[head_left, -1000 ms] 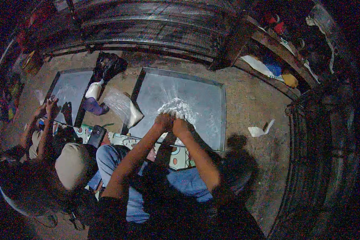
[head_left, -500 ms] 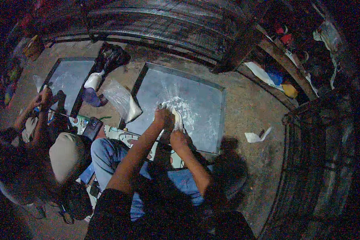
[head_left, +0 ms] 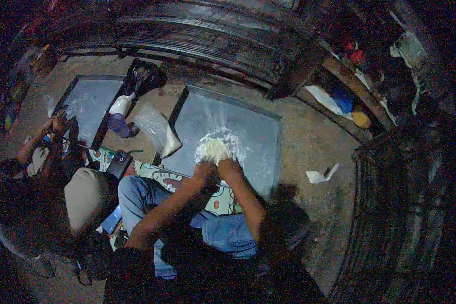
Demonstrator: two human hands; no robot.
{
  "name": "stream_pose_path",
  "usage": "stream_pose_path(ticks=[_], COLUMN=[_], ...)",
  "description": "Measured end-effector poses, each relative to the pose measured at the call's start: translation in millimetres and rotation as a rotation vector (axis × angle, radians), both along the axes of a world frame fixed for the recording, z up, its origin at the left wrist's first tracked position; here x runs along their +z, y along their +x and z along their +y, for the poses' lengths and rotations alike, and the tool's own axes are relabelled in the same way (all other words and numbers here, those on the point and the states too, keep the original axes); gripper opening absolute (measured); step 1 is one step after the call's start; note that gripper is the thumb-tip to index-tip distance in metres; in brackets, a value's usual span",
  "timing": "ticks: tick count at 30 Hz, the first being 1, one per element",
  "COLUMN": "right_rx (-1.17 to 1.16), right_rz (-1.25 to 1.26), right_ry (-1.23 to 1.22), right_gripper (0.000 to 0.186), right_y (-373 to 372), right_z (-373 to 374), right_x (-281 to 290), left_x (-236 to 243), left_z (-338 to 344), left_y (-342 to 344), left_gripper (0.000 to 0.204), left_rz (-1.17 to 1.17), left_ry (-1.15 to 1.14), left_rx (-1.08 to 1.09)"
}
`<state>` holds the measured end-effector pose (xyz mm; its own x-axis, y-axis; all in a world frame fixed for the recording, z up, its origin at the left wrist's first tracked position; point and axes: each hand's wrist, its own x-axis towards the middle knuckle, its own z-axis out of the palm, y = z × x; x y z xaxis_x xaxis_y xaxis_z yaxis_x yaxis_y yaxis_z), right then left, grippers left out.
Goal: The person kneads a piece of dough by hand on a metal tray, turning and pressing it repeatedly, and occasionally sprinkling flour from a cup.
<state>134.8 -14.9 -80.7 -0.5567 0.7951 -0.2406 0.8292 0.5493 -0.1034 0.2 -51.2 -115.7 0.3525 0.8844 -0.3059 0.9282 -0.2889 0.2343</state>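
A pale, flattened piece of dough (head_left: 214, 150) lies on a floured grey tray (head_left: 261, 147) in front of me. At the dough's near edge, my left hand (head_left: 205, 172) grips its left side. Close beside it, my right hand (head_left: 229, 168) holds the right side of the same edge. Both sets of fingers are curled and dim, and the fingertips are partly hidden against the dough. White flour is scattered around and beyond the dough.
Left of my tray lie a clear plastic bag of white powder (head_left: 169, 142), a purple-and-white container (head_left: 119, 119) and a black bag (head_left: 144, 76). A co-worker's hands (head_left: 59, 124) are near a second tray (head_left: 93, 96). A phone (head_left: 119, 163) rests nearby; white scrap (head_left: 321, 175) lies right.
The dough, held up and stretched between my hands before, now lies flat on the tray. Both hands have come down and nearer to me.
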Motion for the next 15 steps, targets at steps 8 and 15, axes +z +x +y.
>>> stream_pose_path(ticks=[8,15], right_rx=[-0.025,-0.029], right_rz=[-0.115,-0.014], right_ry=[-0.053,-0.020], right_gripper=[0.023,0.020], right_y=[16,16], right_z=[9,-25], right_x=[-40,-49], left_x=[-12,-58], left_z=[14,27], left_y=[21,16], left_gripper=[0.021,0.017], left_rz=[0.122,0.025], left_ry=[0.166,0.111], left_rx=[0.042,0.141])
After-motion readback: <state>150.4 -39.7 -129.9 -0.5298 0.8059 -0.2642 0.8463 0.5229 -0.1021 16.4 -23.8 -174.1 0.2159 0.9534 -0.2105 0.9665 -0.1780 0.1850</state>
